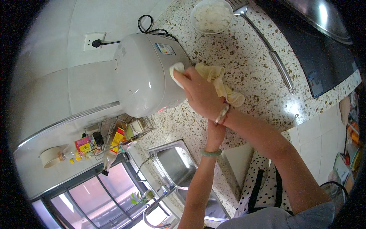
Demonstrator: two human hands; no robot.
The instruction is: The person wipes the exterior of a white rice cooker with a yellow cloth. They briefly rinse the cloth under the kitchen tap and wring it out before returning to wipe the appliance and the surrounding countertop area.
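My right hand (200,93) is closed around a pale yellow cloth (211,72) and presses a fold of it against the side of a grey rice cooker (143,72). The rest of the cloth hangs past the back of that hand onto the speckled countertop (244,57). Under the right wrist passes my left hand (216,132), its wrist wearing a green bangle. The right wrist covers its fingers, so I cannot see what they touch. The cooker's lid is down, and its black cord runs to a wall socket (94,41).
A white bowl of rice (212,17) and a metal spatula (272,53) lie beyond my hands, beside a black cooktop (305,49) with a metal lid (324,17). On the left are a wire rack (131,131) with bottles and packets, and a steel sink (175,162) with a faucet (160,200).
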